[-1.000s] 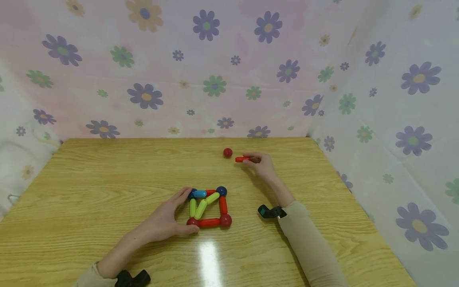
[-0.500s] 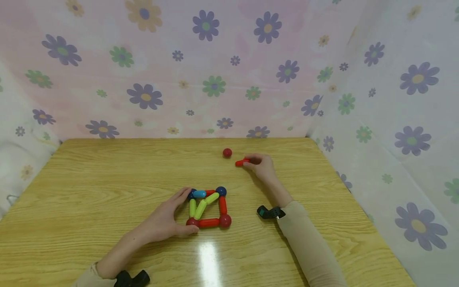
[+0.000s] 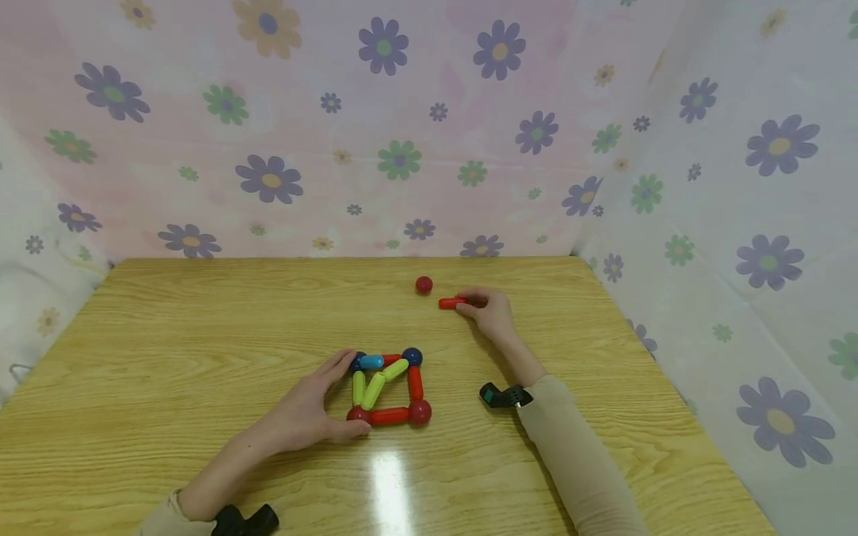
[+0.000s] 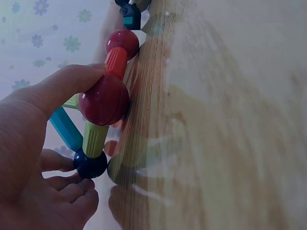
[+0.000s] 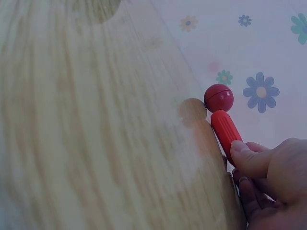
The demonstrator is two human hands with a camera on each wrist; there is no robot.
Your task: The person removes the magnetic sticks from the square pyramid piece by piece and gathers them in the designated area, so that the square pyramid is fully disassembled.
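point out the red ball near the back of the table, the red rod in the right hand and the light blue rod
Red ball point(image 3: 424, 285): head view, middle of its rounded surface
Red rod point(image 5: 225, 130): right wrist view, its ribbed side
Light blue rod point(image 3: 372, 362): head view, middle of its length

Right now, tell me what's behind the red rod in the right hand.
Beyond the red rod, to its left, sits a red ball. The right hand covers the rod's right end, hiding anything behind it.

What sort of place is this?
Perhaps a small play or filming corner, though I can't be certain: there's a wood-grain table, flower-print sheeting behind it and along its right side, and a toy-like frame of coloured rods and balls.
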